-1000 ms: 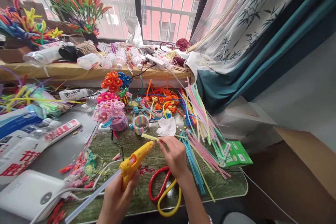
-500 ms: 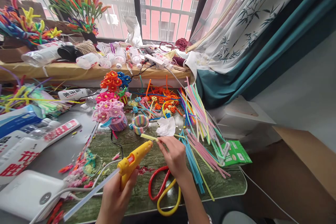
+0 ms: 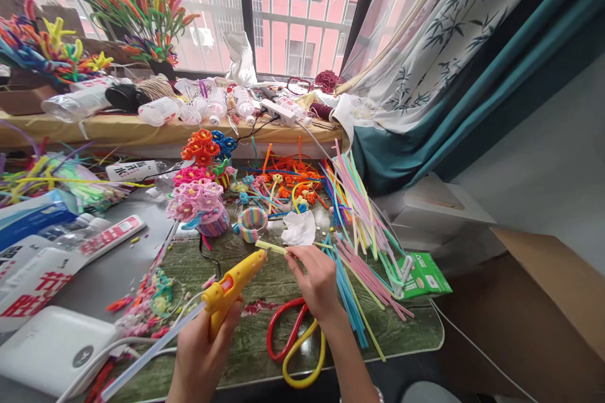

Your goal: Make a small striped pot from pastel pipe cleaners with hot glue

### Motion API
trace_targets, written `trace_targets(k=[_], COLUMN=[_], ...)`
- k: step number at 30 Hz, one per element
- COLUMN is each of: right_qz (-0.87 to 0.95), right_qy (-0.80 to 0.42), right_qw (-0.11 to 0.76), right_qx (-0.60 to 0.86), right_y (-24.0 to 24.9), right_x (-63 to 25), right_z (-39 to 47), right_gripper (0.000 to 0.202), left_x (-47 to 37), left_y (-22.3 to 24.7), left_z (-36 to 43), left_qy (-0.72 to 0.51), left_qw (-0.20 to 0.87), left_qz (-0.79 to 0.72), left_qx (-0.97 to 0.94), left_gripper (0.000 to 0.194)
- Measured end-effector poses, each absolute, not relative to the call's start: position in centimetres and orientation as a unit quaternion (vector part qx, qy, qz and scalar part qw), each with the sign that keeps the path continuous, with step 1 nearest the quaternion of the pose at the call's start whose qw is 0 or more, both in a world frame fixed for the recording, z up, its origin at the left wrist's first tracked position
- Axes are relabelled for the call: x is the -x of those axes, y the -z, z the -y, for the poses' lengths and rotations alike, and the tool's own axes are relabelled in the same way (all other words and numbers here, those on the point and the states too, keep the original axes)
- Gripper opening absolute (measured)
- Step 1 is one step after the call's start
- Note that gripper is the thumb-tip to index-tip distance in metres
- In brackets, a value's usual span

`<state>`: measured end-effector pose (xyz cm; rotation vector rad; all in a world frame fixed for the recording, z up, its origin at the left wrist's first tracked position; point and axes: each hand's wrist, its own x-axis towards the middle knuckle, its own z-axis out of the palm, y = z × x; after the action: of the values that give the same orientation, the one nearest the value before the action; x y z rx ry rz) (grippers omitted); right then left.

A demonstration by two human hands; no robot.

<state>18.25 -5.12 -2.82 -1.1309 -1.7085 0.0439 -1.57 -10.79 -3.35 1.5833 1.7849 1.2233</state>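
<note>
In the head view, lower centre, the left hand [image 3: 201, 349] grips a yellow plastic glue gun [image 3: 234, 282]. The right hand [image 3: 316, 280] pinches a pale-yellow fuzzy strip [image 3: 269, 246] at the frame's centre. The nozzle has shifted leftward from the pinching fingertips, so it now sits nearer the strip's free end; contact is unclear. Red-and-yellow looped handles [image 3: 302, 384] lie below.

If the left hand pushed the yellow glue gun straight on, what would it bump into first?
Most likely the pale yellow strip that the right hand is pinching. The tip of the glue gun in the left hand looks very near it, but it might pass over or under.
</note>
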Motion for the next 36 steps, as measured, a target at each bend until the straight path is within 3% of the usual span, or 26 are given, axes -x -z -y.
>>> trace_targets(k=[5,13,21,28,36], right_qz=[0.708,0.694,0.608,0.607,0.646], right_qy=[-0.011,-0.023,-0.147,-0.174,-0.132], right_qw=[0.528,0.543,0.589,0.564,0.520], right_qx=[0.469,0.472,0.512,0.533,0.543], right_y=[2.9,3.2,2.4,2.3,2.3], right_x=[-18.4,-18.7,-19.6,-20.8,-20.8], right_z=[5.1,5.4,6.8,7.7,7.6], right_gripper=[0.011,0.012,0.011,0.009,0.012], left_x=[2.0,2.2,4.5,2.9,1.8], left_y=[3.0,2.4,4.0,6.0,0.4], left_z=[10.8,10.7,9.9,10.1,5.5], left_qy=[-0.453,-0.444,-0.320,-0.192,-0.145], left_qw=[0.284,0.238,0.086,-0.041,-0.154], left_qz=[-0.652,-0.672,-0.584,-0.507,-0.527], left_qx=[-0.537,-0.543,-0.741,-0.839,-0.823], left_gripper=[0.043,0.044,0.045,0.035,0.031])
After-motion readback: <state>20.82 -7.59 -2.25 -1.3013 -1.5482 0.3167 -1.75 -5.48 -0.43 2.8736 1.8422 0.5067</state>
